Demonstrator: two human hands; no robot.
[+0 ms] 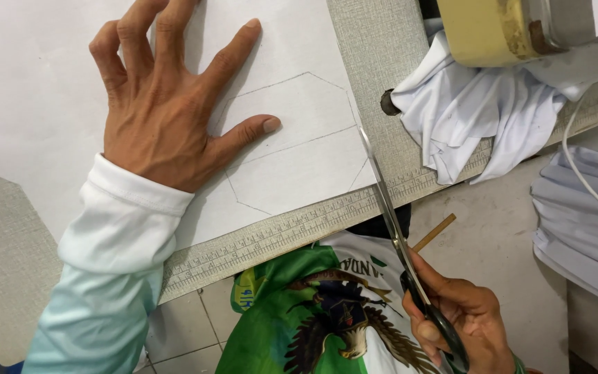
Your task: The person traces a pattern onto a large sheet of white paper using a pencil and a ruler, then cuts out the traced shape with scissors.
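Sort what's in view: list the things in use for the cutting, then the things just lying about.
In use:
left hand pressing flat on the white paper
pencilled outline
scissors, in the right hand

Lying about:
bunched white cloth
folded pale fabric
thin wooden stick
white cord

Grey worktable (382,48) (ruler-edged), tiled floor (188,325)

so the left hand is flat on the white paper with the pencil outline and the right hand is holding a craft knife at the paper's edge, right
Not quite: the right hand holds a pair of metal scissors with dark handles, not a craft knife. The head view shows the blades reaching the edge of the white paper sheet with the pencilled outline. The rest stands: the left hand lies flat on that paper.
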